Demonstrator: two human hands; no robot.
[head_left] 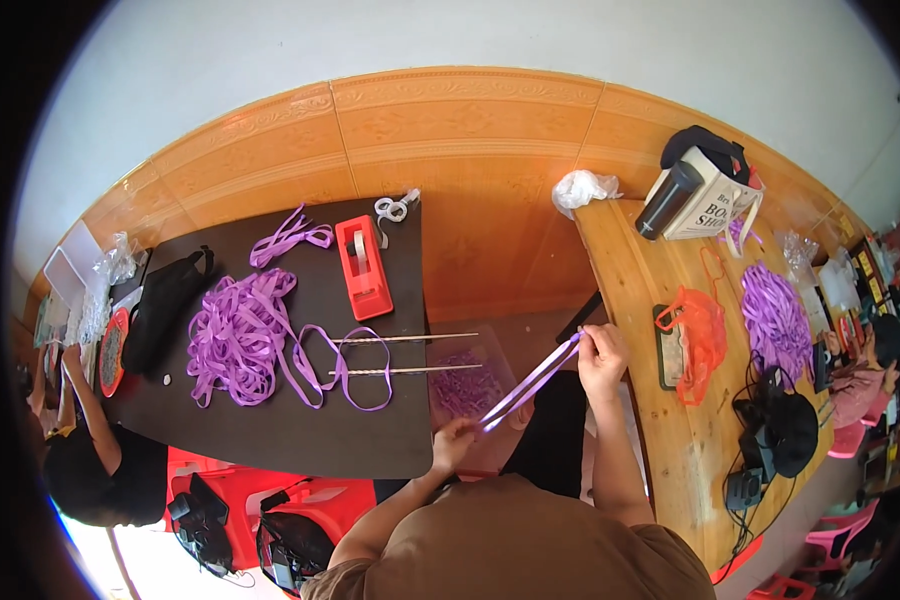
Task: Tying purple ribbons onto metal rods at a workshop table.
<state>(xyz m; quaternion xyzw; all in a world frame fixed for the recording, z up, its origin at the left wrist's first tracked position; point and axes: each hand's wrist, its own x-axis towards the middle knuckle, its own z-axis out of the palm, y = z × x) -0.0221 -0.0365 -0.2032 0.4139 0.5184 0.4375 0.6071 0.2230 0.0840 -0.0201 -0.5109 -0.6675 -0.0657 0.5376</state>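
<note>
Between my two hands a length of purple ribbon (527, 388) runs taut in doubled strands, over the gap between two tables. My left hand (454, 443) pinches its lower end, close to my body. Farther out and to the right, my right hand (603, 360) is closed on the upper end, near the wooden table's edge. On the dark table (370, 430) lies a big tangled heap of purple ribbon (238, 340). A loop trails from it over two thin sticks (450, 336) that jut past the table's edge. Below them, a clear bin (467, 385) holds short purple pieces.
A red tape dispenser (363, 268) and white-handled scissors (392, 208) are on the dark table. The wooden table (610, 260) carries a phone (670, 345), an orange plastic bag (701, 345), a tote bag (705, 205) and more purple ribbon (773, 315). Another person's arm (92, 405) shows far left.
</note>
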